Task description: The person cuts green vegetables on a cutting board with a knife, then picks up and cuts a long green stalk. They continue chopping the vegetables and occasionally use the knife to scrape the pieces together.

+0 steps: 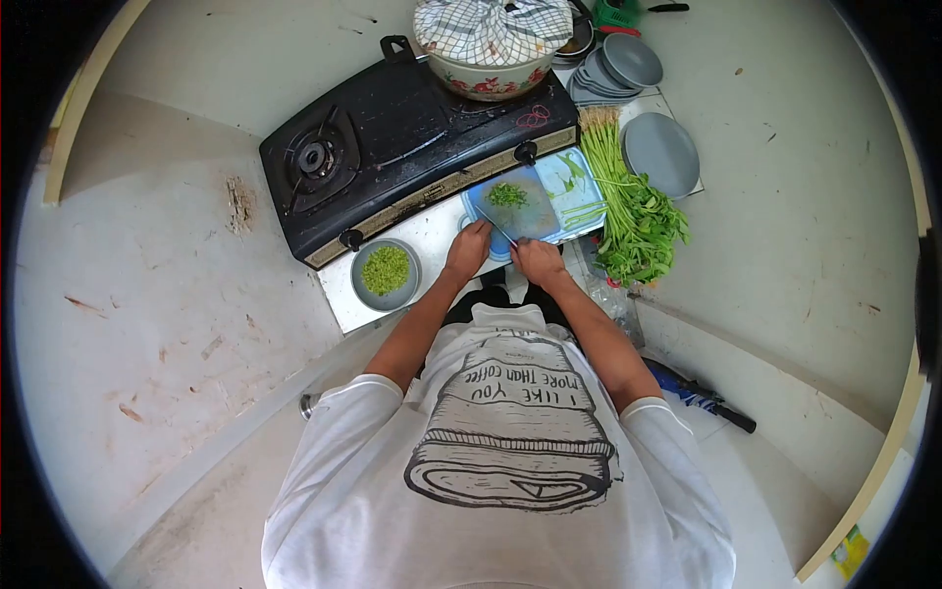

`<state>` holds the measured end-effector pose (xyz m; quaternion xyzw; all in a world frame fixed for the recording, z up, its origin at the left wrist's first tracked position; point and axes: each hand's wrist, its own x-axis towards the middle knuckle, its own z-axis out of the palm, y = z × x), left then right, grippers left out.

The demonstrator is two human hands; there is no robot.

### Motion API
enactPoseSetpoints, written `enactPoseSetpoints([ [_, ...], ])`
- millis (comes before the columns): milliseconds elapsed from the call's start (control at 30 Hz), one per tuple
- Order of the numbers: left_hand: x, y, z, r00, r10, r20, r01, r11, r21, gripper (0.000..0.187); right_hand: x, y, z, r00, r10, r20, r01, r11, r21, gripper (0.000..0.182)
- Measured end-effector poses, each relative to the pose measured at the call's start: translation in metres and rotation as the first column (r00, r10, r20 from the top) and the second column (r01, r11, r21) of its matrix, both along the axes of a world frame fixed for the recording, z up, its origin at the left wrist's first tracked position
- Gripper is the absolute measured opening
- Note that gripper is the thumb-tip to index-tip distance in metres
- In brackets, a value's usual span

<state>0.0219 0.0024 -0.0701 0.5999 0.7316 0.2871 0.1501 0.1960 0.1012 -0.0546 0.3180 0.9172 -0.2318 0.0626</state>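
My right hand [538, 261] grips a knife [498, 230] whose blade lies across the blue cutting board [549, 211]. At the board's near left edge rests my left hand [468, 247], fingers curled, beside the blade. A small heap of chopped greens [507, 194] sits on the board's far part. To the left, a grey bowl [386, 274] holds more chopped greens. A bunch of long green stalks [628, 201] lies to the right of the board.
A black gas stove [402, 162] stands behind the board, with a flowered pot [491, 74] under a checked cloth. Grey plates [659, 149] lie at the right and stacked ones [618, 69] behind. A dark-handled object [702, 398] lies on the floor at right.
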Motion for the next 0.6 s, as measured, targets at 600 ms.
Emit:
enactPoseSetpoints([
  [600,0.001,-0.002,0.006,0.996,0.052,0.076,-0.051,0.999,-0.016,0.012,0.014,-0.014,0.018,1.0,0.017,0.019,-0.018,0.998,0.06,0.044],
])
